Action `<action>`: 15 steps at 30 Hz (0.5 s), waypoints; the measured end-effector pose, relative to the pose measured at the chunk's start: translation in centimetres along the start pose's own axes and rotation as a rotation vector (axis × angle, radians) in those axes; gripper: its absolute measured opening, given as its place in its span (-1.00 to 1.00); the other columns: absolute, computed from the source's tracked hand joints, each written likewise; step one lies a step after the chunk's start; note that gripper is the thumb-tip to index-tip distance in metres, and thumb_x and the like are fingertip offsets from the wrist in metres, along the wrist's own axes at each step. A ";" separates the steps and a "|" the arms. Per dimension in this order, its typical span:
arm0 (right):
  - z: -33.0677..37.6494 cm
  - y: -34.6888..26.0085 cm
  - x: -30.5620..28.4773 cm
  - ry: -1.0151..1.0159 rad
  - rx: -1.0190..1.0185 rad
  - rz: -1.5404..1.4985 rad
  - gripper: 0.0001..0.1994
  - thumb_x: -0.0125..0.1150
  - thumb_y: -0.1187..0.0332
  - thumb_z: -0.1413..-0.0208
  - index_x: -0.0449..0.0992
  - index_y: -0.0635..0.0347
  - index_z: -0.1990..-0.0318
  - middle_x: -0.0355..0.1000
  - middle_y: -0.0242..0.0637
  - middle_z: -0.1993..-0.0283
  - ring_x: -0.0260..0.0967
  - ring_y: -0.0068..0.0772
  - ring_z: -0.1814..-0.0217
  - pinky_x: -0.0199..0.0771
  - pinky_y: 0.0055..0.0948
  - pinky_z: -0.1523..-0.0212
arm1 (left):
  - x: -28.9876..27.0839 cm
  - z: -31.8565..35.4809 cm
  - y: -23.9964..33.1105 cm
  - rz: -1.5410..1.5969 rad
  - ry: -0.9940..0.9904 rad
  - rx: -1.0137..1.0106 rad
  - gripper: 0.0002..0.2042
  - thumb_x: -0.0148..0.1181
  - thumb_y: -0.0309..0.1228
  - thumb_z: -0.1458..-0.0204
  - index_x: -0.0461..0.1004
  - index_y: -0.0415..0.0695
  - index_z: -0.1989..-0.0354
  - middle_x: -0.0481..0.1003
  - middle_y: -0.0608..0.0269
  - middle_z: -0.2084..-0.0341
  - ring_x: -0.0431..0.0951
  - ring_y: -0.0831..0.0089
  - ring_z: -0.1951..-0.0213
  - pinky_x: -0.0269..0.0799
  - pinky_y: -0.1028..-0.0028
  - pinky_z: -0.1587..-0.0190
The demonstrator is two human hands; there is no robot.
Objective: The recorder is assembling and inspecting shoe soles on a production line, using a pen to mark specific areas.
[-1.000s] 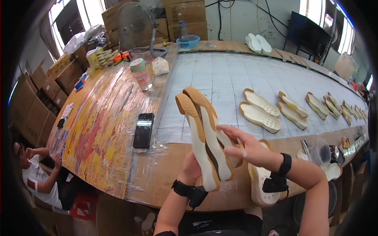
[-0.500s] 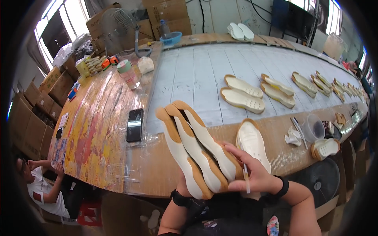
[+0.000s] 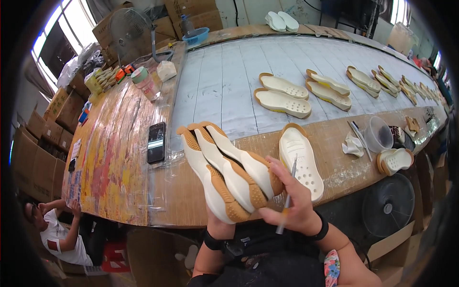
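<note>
Three white-and-tan shoe soles point(image 3: 227, 174) are held together on edge, tilted, with their studded tan ends toward me. My left hand point(image 3: 220, 226) is closed around them from below, its fingers mostly hidden behind the soles. At their right side, my right hand point(image 3: 299, 203) has fingertips against the nearest sole or just beside it. A slim pen-like tool point(image 3: 287, 205) with a thin dark tip lies across that hand, held in it. Just beyond, a single sole point(image 3: 300, 162) rests face up on the brown table edge point(image 3: 258, 136).
Pairs of soles point(image 3: 282, 102) line the white tabletop point(image 3: 215, 91) toward the right. A phone point(image 3: 156, 142) lies at left, near a bottle point(image 3: 145, 83) and fan point(image 3: 129, 36). A plastic tub point(image 3: 378, 134) and crumpled tissue point(image 3: 353, 145) sit right. Another person point(image 3: 67, 234) sits at lower left.
The three soles have tipped so more of their studded tan undersides shows. My right hand has turned, and the tool's thin tip now points up past the fingers. The whole view has shifted slightly.
</note>
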State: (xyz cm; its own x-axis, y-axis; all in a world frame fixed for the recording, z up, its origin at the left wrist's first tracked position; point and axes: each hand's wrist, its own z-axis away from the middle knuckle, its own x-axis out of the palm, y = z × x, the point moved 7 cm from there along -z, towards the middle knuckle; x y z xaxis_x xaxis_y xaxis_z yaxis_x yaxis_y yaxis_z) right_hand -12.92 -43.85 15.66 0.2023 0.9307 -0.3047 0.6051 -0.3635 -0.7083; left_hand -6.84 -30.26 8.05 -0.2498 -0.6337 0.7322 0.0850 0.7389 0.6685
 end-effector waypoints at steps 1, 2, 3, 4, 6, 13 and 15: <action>0.3 0.6 -0.2 -0.001 0.076 -0.200 -0.29 0.28 0.51 0.30 0.10 0.36 -0.11 0.08 0.12 -0.15 0.15 -0.10 -0.16 0.25 -0.41 -0.04 | 0.0 0.1 0.1 0.019 -0.015 0.019 -0.58 -0.23 -0.22 -0.13 0.05 -0.17 -0.12 0.23 0.13 -0.02 0.29 0.31 -0.02 0.25 0.35 -0.05; 0.7 1.2 -0.1 -0.004 0.155 -0.399 -0.32 0.26 0.53 0.29 0.12 0.37 -0.09 0.08 0.11 -0.15 0.13 -0.09 -0.17 0.24 -0.42 -0.05 | 0.0 0.1 0.2 0.017 -0.014 0.022 -0.58 -0.23 -0.22 -0.13 0.05 -0.17 -0.12 0.23 0.13 -0.02 0.29 0.31 -0.02 0.25 0.35 -0.05; 1.1 1.2 -0.2 0.005 0.199 -0.366 -0.39 0.22 0.57 0.26 0.18 0.36 -0.07 0.14 0.07 -0.13 0.14 -0.12 -0.17 0.23 -0.43 -0.05 | 0.6 0.2 0.1 -0.204 -0.077 0.007 -0.58 -0.22 -0.24 -0.14 0.02 -0.16 -0.13 0.21 0.14 -0.03 0.26 0.32 -0.04 0.23 0.36 -0.07; 1.5 1.2 -0.2 0.001 0.196 -0.371 -0.39 0.22 0.57 0.26 0.18 0.36 -0.07 0.14 0.07 -0.13 0.14 -0.12 -0.17 0.23 -0.43 -0.05 | 1.2 0.4 0.0 -0.425 -0.137 -0.008 -0.57 -0.22 -0.25 -0.14 0.00 -0.16 -0.14 0.19 0.15 -0.04 0.24 0.33 -0.05 0.20 0.36 -0.08; 2.3 0.7 -0.6 -0.005 0.127 -0.208 -0.41 0.22 0.57 0.25 0.20 0.34 -0.06 0.23 0.01 -0.07 0.17 -0.17 -0.15 0.22 -0.43 -0.05 | 2.3 1.1 0.7 -0.905 -0.177 0.149 -0.58 -0.23 -0.29 -0.15 -0.03 -0.15 -0.15 0.16 0.16 -0.06 0.22 0.35 -0.07 0.17 0.39 -0.09; 2.9 1.1 -1.8 -0.115 0.169 -0.190 -0.44 0.28 0.40 0.23 0.27 0.32 -0.01 0.27 0.01 -0.02 0.20 -0.07 -0.09 0.16 -0.30 -0.09 | -0.6 2.4 -1.2 -0.208 0.009 -0.183 -0.66 -0.28 -0.26 -0.14 0.18 -0.20 0.00 0.36 0.16 0.14 0.40 0.42 0.13 0.35 0.41 0.10; 1.9 -0.6 -1.5 -0.177 0.158 -0.041 -0.29 0.34 0.19 0.26 0.19 0.35 -0.06 0.17 0.07 -0.08 0.10 0.04 -0.15 0.08 -0.23 -0.12 | -0.5 2.2 -1.4 -0.183 0.048 -0.124 -0.56 -0.13 -0.38 -0.08 -0.01 -0.15 -0.14 0.24 0.13 0.02 0.32 0.41 0.05 0.29 0.40 0.04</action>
State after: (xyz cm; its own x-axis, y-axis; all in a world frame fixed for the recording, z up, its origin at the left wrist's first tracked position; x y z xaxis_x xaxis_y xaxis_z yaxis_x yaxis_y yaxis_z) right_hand -15.08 -45.14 15.34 0.0333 0.9281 -0.3707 0.4795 -0.3403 -0.8089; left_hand -8.99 -30.45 6.46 -0.2261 -0.7672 0.6002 0.1611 0.5783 0.7998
